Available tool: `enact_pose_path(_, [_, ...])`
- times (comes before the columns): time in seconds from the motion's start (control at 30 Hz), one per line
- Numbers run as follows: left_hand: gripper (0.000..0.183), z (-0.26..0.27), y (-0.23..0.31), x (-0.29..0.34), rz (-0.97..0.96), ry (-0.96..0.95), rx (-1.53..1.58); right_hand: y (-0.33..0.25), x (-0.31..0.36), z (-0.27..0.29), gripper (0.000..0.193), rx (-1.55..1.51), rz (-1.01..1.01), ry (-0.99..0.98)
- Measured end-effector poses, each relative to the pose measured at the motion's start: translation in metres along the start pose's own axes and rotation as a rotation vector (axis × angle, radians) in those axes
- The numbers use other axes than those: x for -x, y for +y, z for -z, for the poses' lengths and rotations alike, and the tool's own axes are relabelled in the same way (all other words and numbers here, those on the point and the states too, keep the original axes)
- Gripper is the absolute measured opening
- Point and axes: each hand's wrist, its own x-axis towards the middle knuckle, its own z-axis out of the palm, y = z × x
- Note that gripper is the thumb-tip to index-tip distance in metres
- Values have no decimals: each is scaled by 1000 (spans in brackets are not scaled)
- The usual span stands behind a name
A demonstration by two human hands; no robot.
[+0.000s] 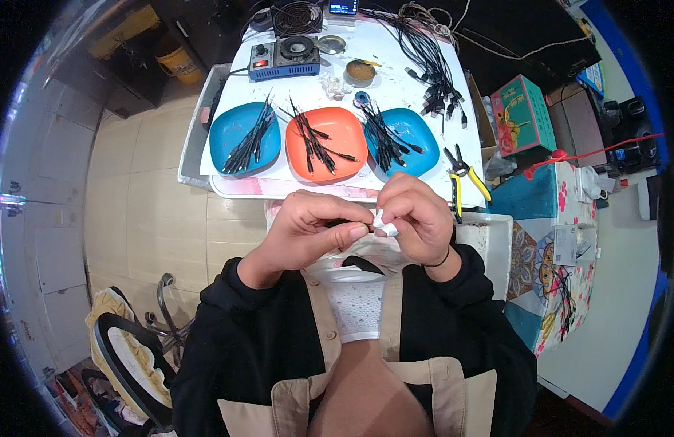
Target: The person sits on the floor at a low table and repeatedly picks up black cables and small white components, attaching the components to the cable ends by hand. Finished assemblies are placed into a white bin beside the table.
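In front of my chest, just off the table's near edge, my two hands meet. Finger and thumb of my left hand (308,227) are closed on a thin dark piece, seemingly a cable (338,223), mostly hidden by the fingers. My right hand (422,222) pinches a crumpled white scrap (385,228), like tissue or cloth, against a reddish end of the dark piece. Beyond them lie a blue plate (222,149), an orange plate (337,122) and another blue plate (426,142). Each one bears several short black cables with plugs and stripped ends.
Yellow-handled wire strippers (464,175) rest at the table's right edge. A blue soldering-pot-like heater (282,64) with a lit red switch stands at the back, near a small round tin (361,71). Black cables (435,80) lie bundled at back right. A chair (129,357) stands lower left.
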Motion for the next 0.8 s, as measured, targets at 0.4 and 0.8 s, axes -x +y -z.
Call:
enact_pose_path(0.4, [11, 24, 20, -81, 68, 118, -297, 39, 0, 26, 29, -248, -167, 346])
enact_pose_path(0.8, [14, 122, -55, -248, -86, -122, -1545, 71, 49, 29, 17, -81, -428, -240])
